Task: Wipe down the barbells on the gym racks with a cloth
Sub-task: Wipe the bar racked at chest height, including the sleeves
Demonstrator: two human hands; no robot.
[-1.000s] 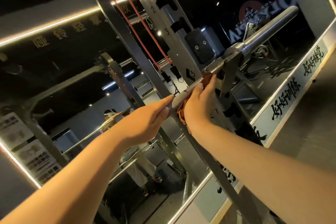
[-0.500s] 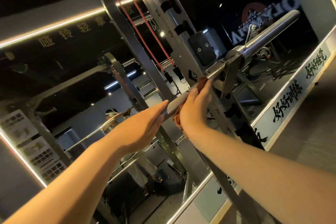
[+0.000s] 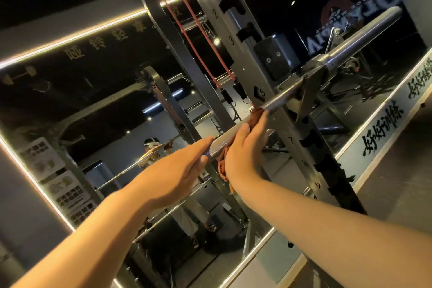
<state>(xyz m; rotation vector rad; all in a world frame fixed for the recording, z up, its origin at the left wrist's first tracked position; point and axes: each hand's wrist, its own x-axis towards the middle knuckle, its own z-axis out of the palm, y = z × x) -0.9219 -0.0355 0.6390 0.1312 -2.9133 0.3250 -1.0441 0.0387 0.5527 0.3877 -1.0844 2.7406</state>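
Barbell [image 3: 280, 100] lying in the cradle [image 3: 309, 91] of a numbered rack upright [image 3: 216, 14], its shaft slanting from lower left up to the bare loading sleeve [image 3: 364, 30] at upper right. An orange-brown cloth [image 3: 222, 167] is folded round the knurled part of the shaft just short of the upright, and a loose corner hangs below the bar. The right hand [image 3: 245, 147] clasps this cloth against the steel, thumb over the top and fingers reaching up the far side. The left hand [image 3: 177, 170] takes the bare shaft just beside it, between forefinger and thumb, and appears to steady the bar; how far its other fingers wrap is hidden. The step in hand is judged to be the wipe of the shaft near the rack. To do it well, the cloth should encircle the bar and travel along it under firm pressure, with a slight twist so that the knurling is cleaned on all sides. The steadying hand should stop the bar rolling in its cradle, and the cloth hand should halt short of the cradle edge, where fingers could be nipped. A red band [image 3: 187, 30] hangs from the frame above, and a mirror [image 3: 98, 110] behind reflects the rack.
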